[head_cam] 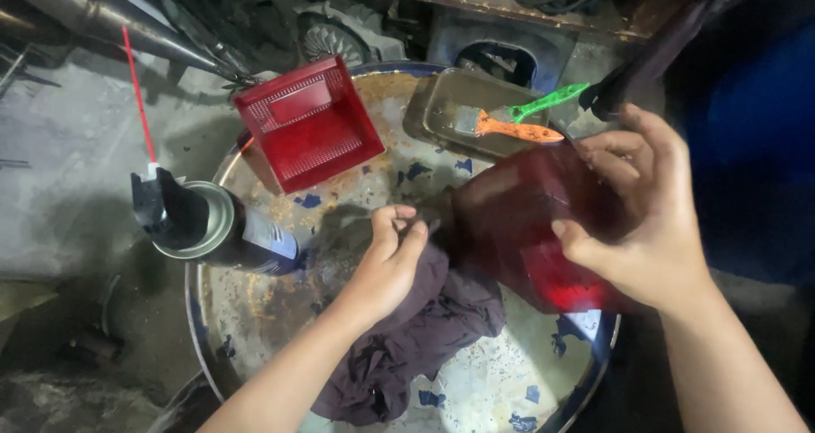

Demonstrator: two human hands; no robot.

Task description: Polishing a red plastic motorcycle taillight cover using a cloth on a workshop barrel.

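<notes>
While the left hand pinched a fold of the dark purple rag between thumb and fingertips — a narrow, closed grip — the red translucent cover lay immediately to that hand's right, touching the cloth at its near edge. Farther left of this grip stood a spray can with a thin red straw, lying on its side near the rim of the round metal drum top; beyond the pinch, up and slightly left, sat a red mesh tray. The rag trailed from the pinch toward the wearer, bunched and draped over the rusty surface. The cover's long axis ran obliquely, from the area just beyond the left fingertips down toward the lower right, where its brighter red end showed under the right palm. The right hand clasped the cover from the right side — fingers curled over the far edge, thumb on the near face, a wide holding grip. Above the cover, past both hands, a shallow dark pan held a paintbrush with an orange handle and a green-handled tool. Of the two hands, the right bore the cover; the left was nearer the rag's contact point.
</notes>
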